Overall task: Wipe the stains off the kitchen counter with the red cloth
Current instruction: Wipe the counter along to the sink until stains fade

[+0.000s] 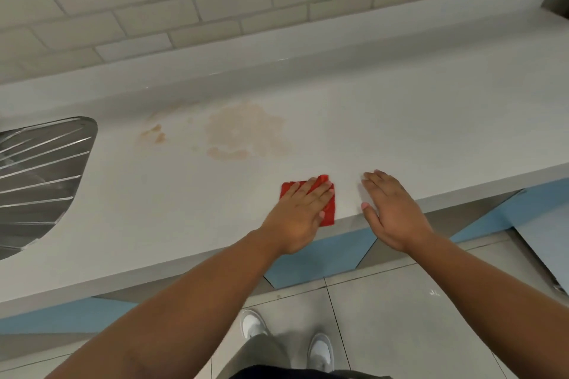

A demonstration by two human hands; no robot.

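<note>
Your counter (400, 120) has a large brownish stain (246, 132) and smaller blotches (154, 134) farther back than the red cloth (328, 212) at the front edge. The cloth looks light, soft and limp, so press it flat. Your left hand (300, 209) lies on it with straight fingers, gripping nothing. Your right hand (391, 209) rests flat beside it.

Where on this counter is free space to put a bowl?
Bare white counter lies between the ribbed steel drainboard and the red cloth, and right of the right hand. Crowded: the front edge, where the left hand presses the cloth; brownish stains lie behind.
</note>
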